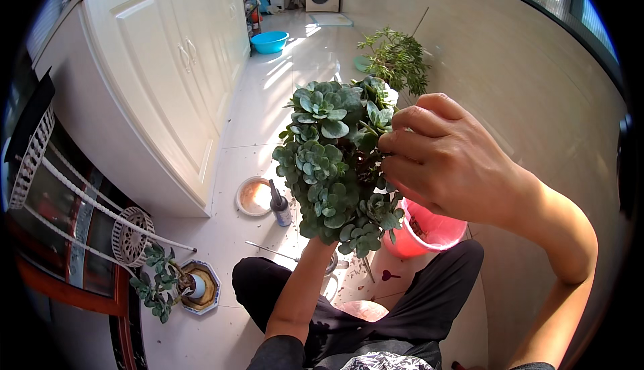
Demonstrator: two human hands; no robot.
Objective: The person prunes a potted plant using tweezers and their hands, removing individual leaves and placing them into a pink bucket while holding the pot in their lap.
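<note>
A large succulent [327,163] with dense grey-green rosettes hangs in front of me, above my lap. My left hand [322,245] reaches up beneath it and bears it from below; leaves hide the fingers, and only the wrist shows. At the plant's right side, my right hand [437,158] has its fingertips pinched together among the leaves. What lies exactly between those fingertips is hidden. Dark, brownish stems [367,163] show in a gap between the rosettes, near the right fingers.
A pink bucket [427,231] with dry debris stands below my right hand. Beyond the plant's left side are a dark spray bottle [282,209] and a round saucer [254,196]. A potted succulent [193,285] sits left, near white cabinets [151,58]. A leafy plant [395,55] stands farther back.
</note>
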